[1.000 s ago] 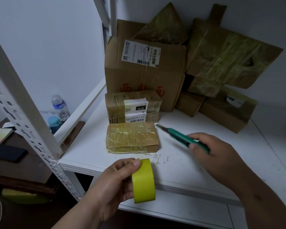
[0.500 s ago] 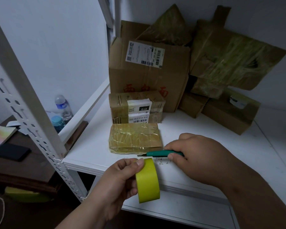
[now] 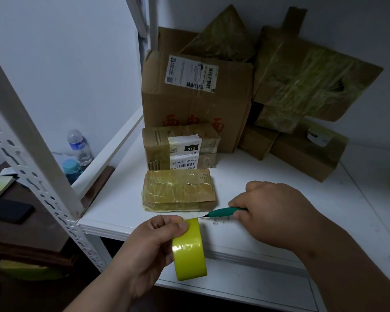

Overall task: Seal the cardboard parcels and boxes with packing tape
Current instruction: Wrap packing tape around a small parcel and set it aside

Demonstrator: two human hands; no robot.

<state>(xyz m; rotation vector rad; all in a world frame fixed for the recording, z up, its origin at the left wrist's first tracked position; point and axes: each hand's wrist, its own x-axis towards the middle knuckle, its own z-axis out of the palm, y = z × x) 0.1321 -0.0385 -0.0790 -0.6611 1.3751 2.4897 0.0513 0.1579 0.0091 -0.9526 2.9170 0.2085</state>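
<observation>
Gripping the yellow tape roll point(image 3: 189, 251), the left hand point(image 3: 149, 251) waits while the right hand point(image 3: 277, 212) pinches a green knife point(image 3: 223, 212), likely to cut the tape next.

Glossy yellow tape roll point(image 3: 190, 251); matt brown cardboard box point(image 3: 196, 104); shiny film-wrapped parcel point(image 3: 178, 190); smooth white shelf point(image 3: 268, 176).

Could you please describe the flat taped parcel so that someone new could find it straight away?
Start at the big cardboard box with the shipping label at the back of the white shelf. Before it stands a small labelled parcel, and nearer the front edge lies the flat parcel. Unlike its neighbours, it lies flat, label-free, wrapped in glossy tape.
</observation>
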